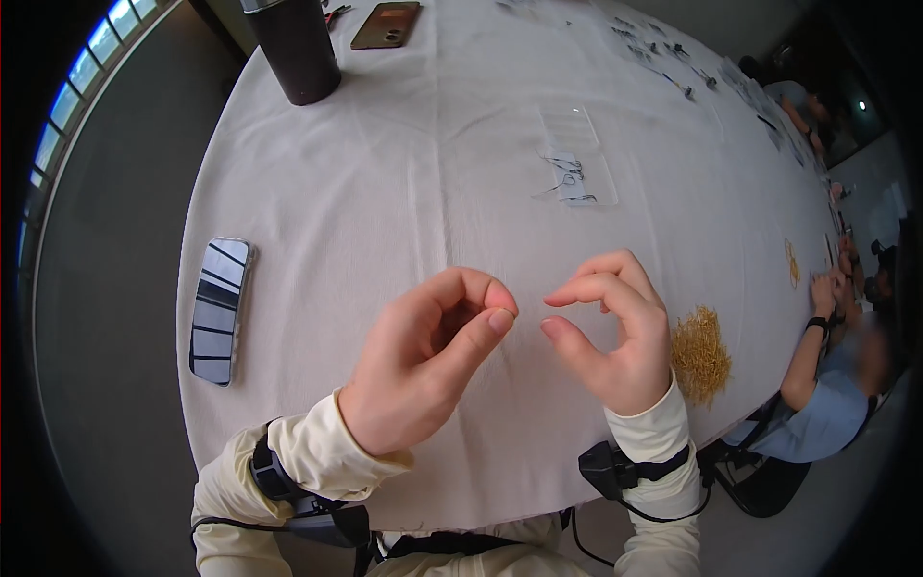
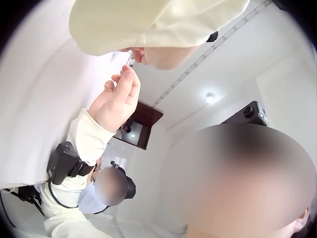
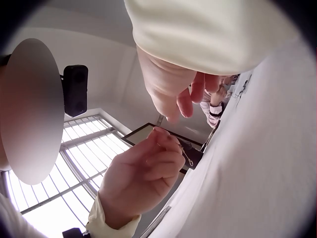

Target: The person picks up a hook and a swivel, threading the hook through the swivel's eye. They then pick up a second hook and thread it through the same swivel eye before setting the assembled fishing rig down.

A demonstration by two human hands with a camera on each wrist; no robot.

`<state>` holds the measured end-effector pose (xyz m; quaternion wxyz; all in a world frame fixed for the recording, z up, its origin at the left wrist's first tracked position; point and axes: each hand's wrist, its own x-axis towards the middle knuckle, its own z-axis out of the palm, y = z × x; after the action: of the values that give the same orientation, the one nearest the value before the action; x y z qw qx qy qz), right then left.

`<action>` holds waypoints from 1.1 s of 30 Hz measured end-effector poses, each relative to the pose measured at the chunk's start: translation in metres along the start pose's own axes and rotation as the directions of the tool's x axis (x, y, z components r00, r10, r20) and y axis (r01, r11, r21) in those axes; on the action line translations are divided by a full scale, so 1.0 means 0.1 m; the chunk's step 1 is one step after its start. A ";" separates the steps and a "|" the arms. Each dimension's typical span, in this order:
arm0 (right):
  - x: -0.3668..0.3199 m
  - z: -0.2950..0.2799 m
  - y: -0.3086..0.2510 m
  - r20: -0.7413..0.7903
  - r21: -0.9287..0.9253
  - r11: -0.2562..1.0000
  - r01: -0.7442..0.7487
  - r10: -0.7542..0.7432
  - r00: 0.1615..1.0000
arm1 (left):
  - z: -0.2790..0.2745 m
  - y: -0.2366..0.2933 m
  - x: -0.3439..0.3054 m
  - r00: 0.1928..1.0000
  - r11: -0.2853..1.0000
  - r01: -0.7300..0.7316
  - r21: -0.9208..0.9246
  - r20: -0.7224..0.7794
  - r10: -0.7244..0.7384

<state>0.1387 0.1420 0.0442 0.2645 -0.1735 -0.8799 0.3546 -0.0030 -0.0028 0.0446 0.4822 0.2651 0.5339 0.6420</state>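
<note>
The left hand [image 1: 413,370] pinches a small thin metal piece [image 3: 188,157] between thumb and forefinger; its looped end sticks out in the right wrist view. Just to its right, the right hand [image 1: 620,341] is raised with curved fingers and thumb apart, nothing visible between them. Beside the right wrist lies a pile of thin gold-coloured pieces [image 1: 702,356]. Farther back, a clear plastic case [image 1: 604,183] lies with several dark thin wire-like pieces [image 1: 569,178] on a pale card. The left wrist view shows the right hand [image 2: 116,104] close to the left one.
A phone [image 1: 221,313] lies at the table's left. A dark tumbler [image 1: 296,53] and a brown phone [image 1: 386,25] are at the back left. Small items [image 1: 687,92] are scattered at the back right. Another person [image 1: 822,404] sits at the right edge of the white tablecloth [image 1: 327,212].
</note>
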 end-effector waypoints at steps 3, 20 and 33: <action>-0.02 0.05 -0.02 -0.002 0.112 0.994 -0.002 0.003 1.000 | -0.01 0.00 0.01 1.000 0.998 0.012 0.055 0.017 -0.013; -0.05 0.13 0.03 0.034 0.256 0.967 -0.005 -0.003 0.999 | 0.01 -0.06 0.01 1.000 0.992 0.009 0.124 -0.019 -0.007; -0.05 0.14 0.05 0.039 0.281 0.960 -0.018 0.008 0.999 | 0.02 -0.03 -0.02 0.999 0.991 0.048 0.122 -0.003 -0.048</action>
<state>0.1353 0.1356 0.0298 0.2675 -0.1332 -0.8242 0.4809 -0.0001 -0.0037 0.0428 0.4805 0.2810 0.5784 0.5963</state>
